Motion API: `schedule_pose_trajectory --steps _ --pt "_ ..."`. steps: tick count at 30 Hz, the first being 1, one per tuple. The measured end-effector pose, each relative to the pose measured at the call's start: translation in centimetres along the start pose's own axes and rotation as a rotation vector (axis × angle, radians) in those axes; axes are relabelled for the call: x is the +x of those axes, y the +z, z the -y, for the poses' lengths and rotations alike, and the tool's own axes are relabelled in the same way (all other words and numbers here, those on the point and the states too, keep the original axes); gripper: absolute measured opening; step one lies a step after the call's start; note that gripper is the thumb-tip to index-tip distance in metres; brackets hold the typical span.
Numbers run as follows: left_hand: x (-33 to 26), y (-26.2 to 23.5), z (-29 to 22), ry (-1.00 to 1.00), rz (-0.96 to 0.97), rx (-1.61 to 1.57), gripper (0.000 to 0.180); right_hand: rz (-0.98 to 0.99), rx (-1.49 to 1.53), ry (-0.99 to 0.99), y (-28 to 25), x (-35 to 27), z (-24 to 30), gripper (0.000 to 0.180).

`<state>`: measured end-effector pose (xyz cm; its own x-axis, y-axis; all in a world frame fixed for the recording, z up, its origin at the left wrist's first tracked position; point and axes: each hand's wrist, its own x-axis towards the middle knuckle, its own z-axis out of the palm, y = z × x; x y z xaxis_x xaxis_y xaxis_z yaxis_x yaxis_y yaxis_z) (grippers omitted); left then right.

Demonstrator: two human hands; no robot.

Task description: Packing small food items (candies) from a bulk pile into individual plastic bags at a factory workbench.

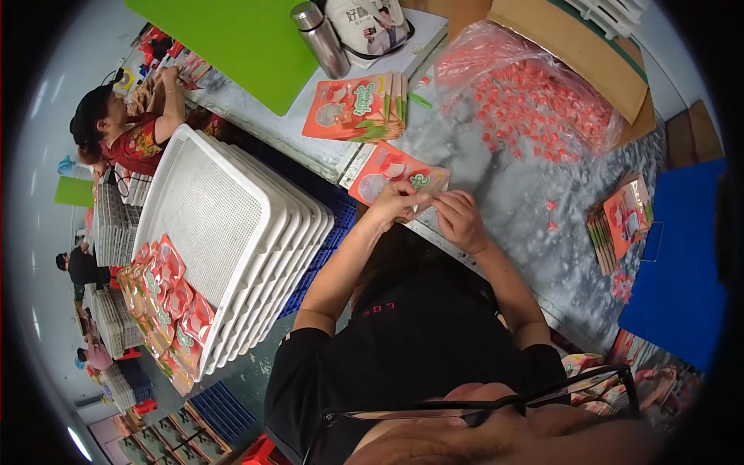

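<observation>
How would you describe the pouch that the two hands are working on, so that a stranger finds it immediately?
Start at the grey worktable and go to its near edge. One orange-red pouch with a clear window lies there alone, flat, with the left hand and right hand pinching its near end. The other pouches form a stack further back and a bundle at the right.

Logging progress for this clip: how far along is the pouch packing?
Done: filled pouches lie in rows on the white tray stack. In hand: the left hand and right hand both grip one pouch at its edge. Left: a pile of flat pouches and a bag of red candies.
</observation>
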<state>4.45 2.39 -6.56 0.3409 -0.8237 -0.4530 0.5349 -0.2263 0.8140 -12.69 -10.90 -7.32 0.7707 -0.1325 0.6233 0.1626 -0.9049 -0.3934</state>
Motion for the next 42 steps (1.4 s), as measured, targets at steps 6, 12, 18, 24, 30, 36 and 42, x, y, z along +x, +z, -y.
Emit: schedule_pose_trajectory --steps 6,12,18,24,30,36,42 --pt "0.4 2.6 1.7 0.264 -0.125 0.289 0.023 0.203 0.073 -0.015 -2.0 1.6 2.0 0.033" --pt "-2.2 6.2 -1.3 0.494 -0.238 0.893 0.018 0.418 0.335 0.12 -1.4 2.1 1.7 0.039" --pt "-3.7 8.4 -3.9 0.703 -0.14 1.041 0.024 0.544 0.49 0.063 0.5 1.3 0.9 0.041" --pt "-4.6 5.8 -9.2 0.421 0.41 1.072 0.095 0.548 0.558 0.163 -5.1 5.0 2.6 0.032" --pt "-3.7 4.1 -7.4 -0.159 0.654 0.527 0.098 0.633 0.63 0.106 -6.0 5.0 1.3 0.024" --pt "-5.5 3.3 -5.3 0.134 0.374 0.35 0.085 -0.184 -0.192 0.246 -3.1 4.3 -10.6 0.028" --pt "-6.6 2.2 -3.7 0.155 0.335 0.275 0.084 0.07 -0.448 0.461 -2.3 1.6 -15.6 0.052"
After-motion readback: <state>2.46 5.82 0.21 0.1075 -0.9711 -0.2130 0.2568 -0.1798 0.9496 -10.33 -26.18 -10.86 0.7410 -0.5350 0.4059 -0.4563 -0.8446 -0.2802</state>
